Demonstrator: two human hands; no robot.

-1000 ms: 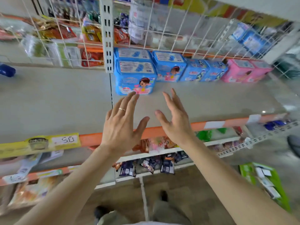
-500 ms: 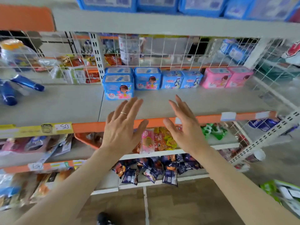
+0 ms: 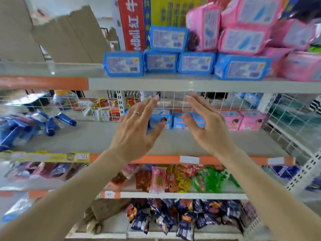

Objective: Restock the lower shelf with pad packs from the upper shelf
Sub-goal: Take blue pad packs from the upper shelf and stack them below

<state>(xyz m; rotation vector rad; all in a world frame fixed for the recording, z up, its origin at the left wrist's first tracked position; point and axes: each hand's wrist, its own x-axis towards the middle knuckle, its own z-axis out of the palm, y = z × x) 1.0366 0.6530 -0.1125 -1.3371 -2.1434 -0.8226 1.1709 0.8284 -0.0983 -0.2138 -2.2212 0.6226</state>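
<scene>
While both arms reach forward and up, the left hand [image 3: 133, 131] and the right hand [image 3: 210, 127] hover side by side in front of the lower shelf [image 3: 90, 138]. They are a little apart from each other, and in the picture the fingertips come just under the front edge of the upper shelf [image 3: 173, 84]. Each grip is wide: the fingers are spread and only slightly bent, the backs of the hands face the camera, and they hold nothing. A thin ring [image 3: 136, 112] sits on one finger of the left hand.

On the upper shelf lie the blue pad packs [image 3: 161, 62], four in a row at the front edge and a fifth one on top of them. They lie flat, their long axis runs left to right along the shelf edge, and the side with the white label and barcode points to the front. Just to the right, the pink pad packs [image 3: 243, 40] are piled higher, some of them tilted, with label sides also to the front.

At the back of the lower shelf, against the wire grid [image 3: 217, 101], stands a short row. It has the standing blue packs [image 3: 160, 120], partly hidden behind the hands, and the standing pink packs [image 3: 243, 120] at the right. Their picture faces look forward. Dark blue packets [image 3: 52, 122] lie in a loose heap at the left of this shelf. A red carton [image 3: 132, 23] stands upright behind the blue pad packs. Snack packets [image 3: 173, 180] fill the shelves beneath.
</scene>
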